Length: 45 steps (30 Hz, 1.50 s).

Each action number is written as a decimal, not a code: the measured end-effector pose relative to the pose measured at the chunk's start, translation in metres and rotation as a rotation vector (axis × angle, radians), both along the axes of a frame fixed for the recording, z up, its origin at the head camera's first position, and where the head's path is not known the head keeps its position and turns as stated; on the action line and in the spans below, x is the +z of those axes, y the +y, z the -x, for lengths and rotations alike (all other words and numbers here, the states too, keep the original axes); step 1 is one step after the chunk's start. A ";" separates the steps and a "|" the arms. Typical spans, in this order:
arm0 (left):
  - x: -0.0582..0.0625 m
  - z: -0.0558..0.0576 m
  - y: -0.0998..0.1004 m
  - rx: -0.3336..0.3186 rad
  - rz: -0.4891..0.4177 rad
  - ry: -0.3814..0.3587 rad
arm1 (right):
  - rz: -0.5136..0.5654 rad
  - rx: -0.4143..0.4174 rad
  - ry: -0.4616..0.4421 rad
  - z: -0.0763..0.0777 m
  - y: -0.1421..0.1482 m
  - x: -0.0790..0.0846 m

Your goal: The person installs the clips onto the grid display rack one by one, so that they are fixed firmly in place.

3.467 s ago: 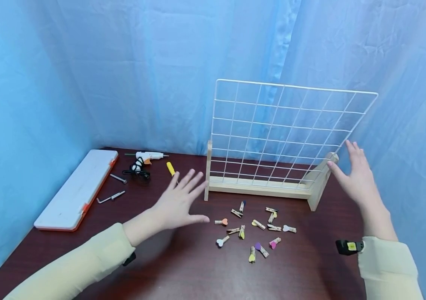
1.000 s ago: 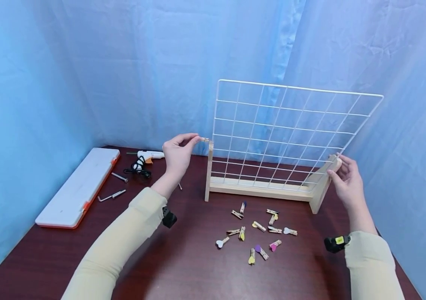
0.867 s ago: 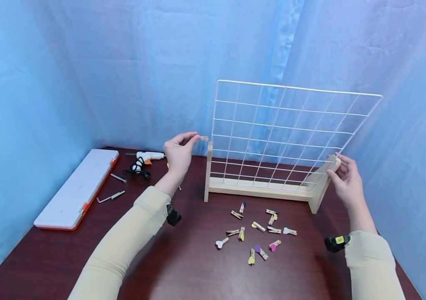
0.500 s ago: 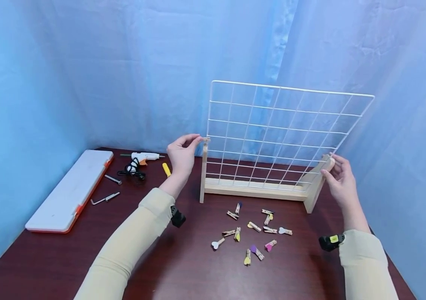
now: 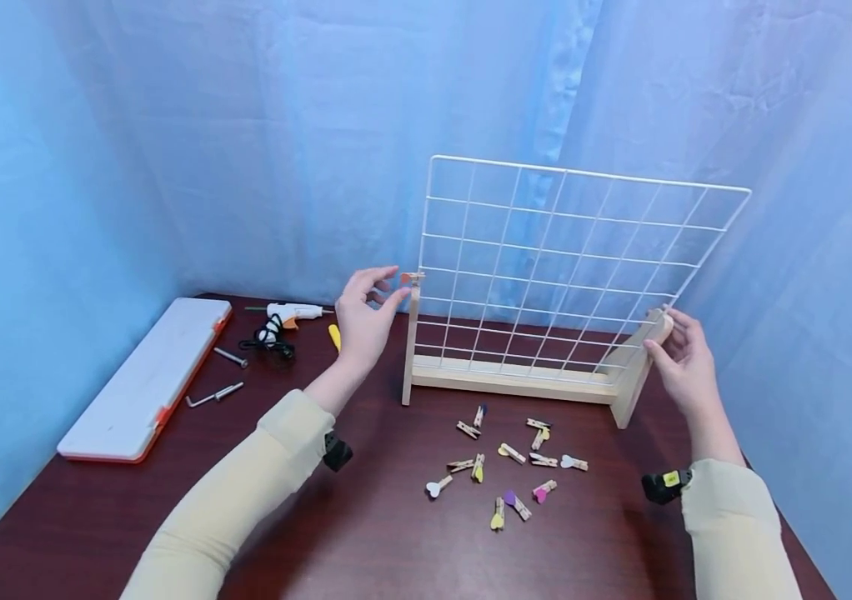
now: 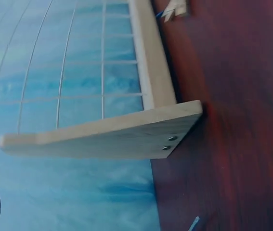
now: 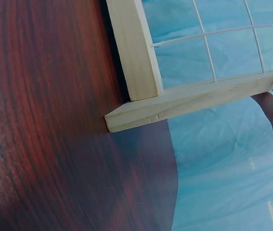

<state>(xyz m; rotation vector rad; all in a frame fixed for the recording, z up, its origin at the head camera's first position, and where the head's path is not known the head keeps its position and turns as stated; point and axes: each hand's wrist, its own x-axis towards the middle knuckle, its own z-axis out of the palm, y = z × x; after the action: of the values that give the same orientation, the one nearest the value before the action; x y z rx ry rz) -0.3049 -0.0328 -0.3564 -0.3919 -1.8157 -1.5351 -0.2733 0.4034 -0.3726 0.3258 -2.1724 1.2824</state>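
Spread from their pinch, my left fingers [image 5: 369,276] stand parted, empty, beside the orange clothespin [image 5: 407,277] at the wire grid [image 5: 541,247]'s left edge; my right fingers [image 5: 689,329] grip the right upright [image 5: 638,371]. Clipping seems done; next calls for withdrawing gently.

Head view bright, bluish cast, soft shadows & sheen on tbl [image 5: 426,554], L wrist view blurry

White wire grid [image 5: 542,248] making a square pattern, pale wood stand [image 5: 512,385] showing faint grain, orange heart [image 5: 406,277] tinting one clothespin [image 5: 417,277], yellow, white, pink and purple hearts [image 5: 510,497] dotting loose clothespins [image 5: 522,507], reddish-brown table [image 5: 411,542] showing dark streaks, blue curtain [image 5: 321,125] showing paler folds
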 end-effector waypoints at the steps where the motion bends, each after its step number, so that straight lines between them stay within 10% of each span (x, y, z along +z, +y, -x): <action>1: 0.000 -0.006 0.001 -0.015 0.033 0.008 | -0.010 -0.011 -0.005 -0.001 0.000 0.000; 12: -0.056 -0.074 0.011 -0.363 0.629 -0.183 | -0.078 -0.113 -0.120 0.004 0.010 -0.009; 19: -0.088 -0.098 0.009 -0.528 0.905 -0.209 | -0.114 -0.114 -0.151 0.011 0.018 -0.017; 35: -0.101 -0.115 0.019 -0.467 1.070 -0.254 | -0.155 -0.137 -0.100 0.004 0.020 -0.018; 45: -0.086 -0.102 0.009 -0.643 0.834 -0.369 | -0.123 -0.132 -0.117 0.003 0.016 -0.015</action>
<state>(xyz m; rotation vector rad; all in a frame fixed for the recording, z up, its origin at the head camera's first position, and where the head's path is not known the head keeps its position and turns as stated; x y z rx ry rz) -0.2026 -0.0238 -0.4424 -1.2454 -2.7748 -1.1842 -0.2760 0.4196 -0.3877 0.1556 -2.3350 1.1231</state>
